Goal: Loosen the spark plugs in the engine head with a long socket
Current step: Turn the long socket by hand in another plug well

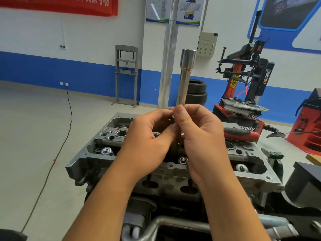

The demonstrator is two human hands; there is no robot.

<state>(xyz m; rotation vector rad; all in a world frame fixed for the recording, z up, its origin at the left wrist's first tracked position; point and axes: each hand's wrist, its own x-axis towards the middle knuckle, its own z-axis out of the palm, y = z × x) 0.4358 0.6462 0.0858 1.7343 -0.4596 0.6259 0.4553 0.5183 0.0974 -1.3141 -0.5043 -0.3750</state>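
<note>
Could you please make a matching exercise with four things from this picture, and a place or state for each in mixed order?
Things:
1. long socket
2. engine head
3. red-handled tool
4. stacked tyres

Places or states:
A. on the floor by the blue wall
B. held upright by both hands
C. below the hands
D. lying on the engine head's right side

Pairs: 1-B, 2-C, 3-D, 4-A

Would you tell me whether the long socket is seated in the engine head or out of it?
Out: both hands, left hand and right hand, hold the long socket upright above the engine head.
</note>
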